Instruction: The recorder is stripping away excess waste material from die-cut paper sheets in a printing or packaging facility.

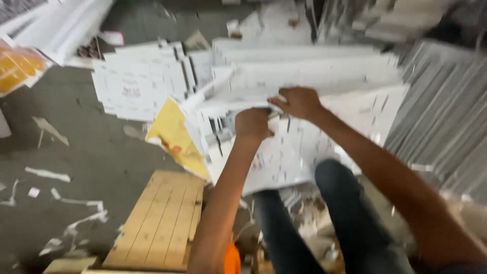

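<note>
My left hand (252, 123) is closed around the edge of a stack of white printed card sheets (284, 152) that rests over my knees. My right hand (298, 102) grips the same stack just to the right and a little farther away, fingers curled over its top edge. A yellow printed sheet (175, 137) sticks out from the left side of the stack. More white flat card piles (304, 66) lie behind the hands. The picture is blurred by motion.
A light wooden slatted pallet (160, 218) lies on the grey floor at lower left. Another pile of white printed sheets (137, 81) sits at upper left. Grey stacked sheets (446, 116) fill the right side. Paper scraps (71, 223) litter the floor.
</note>
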